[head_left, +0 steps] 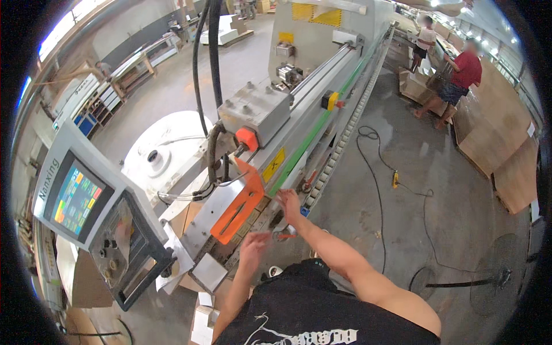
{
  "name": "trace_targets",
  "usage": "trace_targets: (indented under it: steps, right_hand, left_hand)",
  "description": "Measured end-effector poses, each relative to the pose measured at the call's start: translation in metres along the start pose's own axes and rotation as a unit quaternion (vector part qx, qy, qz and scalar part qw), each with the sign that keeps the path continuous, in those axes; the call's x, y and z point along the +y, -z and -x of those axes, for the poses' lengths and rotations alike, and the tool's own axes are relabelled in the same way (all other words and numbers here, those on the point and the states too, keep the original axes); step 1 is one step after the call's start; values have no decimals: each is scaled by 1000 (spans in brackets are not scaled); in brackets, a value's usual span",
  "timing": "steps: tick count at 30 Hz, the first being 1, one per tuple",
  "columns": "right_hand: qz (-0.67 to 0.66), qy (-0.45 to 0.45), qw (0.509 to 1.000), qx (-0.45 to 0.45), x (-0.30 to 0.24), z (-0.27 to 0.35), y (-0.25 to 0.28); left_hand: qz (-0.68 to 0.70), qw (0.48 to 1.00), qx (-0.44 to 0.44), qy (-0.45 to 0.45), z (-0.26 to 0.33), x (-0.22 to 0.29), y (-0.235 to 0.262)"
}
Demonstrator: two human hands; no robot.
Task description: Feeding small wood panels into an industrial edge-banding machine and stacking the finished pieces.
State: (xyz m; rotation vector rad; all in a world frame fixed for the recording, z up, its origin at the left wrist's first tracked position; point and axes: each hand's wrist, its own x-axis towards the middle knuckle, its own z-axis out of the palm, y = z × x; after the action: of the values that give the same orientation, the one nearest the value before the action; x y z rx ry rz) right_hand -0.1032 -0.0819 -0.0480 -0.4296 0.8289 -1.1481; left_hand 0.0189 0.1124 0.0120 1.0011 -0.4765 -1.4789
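Observation:
My right hand (289,205) is at the near end of a long machine, beside the end of its green strip (299,150). Its fingers are bent together; whatever they may hold is too small to make out. Lower and to the left, my left hand (256,246) is raised near the orange slotted guard (240,208), apart from it. Motion smears its fingers, so its grip is unclear. A small red-orange piece (286,236) shows between my two forearms, but its kind is unclear. A roller track (347,131) runs along the machine's right side.
A control panel with a lit screen (76,198) stands at left, above a dark-framed tray (129,247). Cables (376,184) lie across the floor at right. Large brown boards (494,132) lean there, with a person in a red shirt (467,69) beside them. A white drum (172,135) stands behind the machine.

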Motion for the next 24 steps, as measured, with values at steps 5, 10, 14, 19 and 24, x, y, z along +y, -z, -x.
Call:
trace_targets:
  steps: [5,10,14,19,24]
  right_hand:
    - [34,-15,999,8,-42,-36,-2]
    - [118,26,992,35,-49,-28,1]
    - [128,0,990,-63,-15,33,2]
    - [218,-135,945,-203,36,112,1]
    - [276,-202,882,-325,87,162,-12]
  left_hand:
    - [-88,990,108,30,69,16,17]
    - [-275,934,212,-79,114,23,55]
    - [-481,769,380,-179,154,27,85]
    - [-523,711,438,-169,177,-10,182]
    - [-506,734,445,-78,169,-7,176]
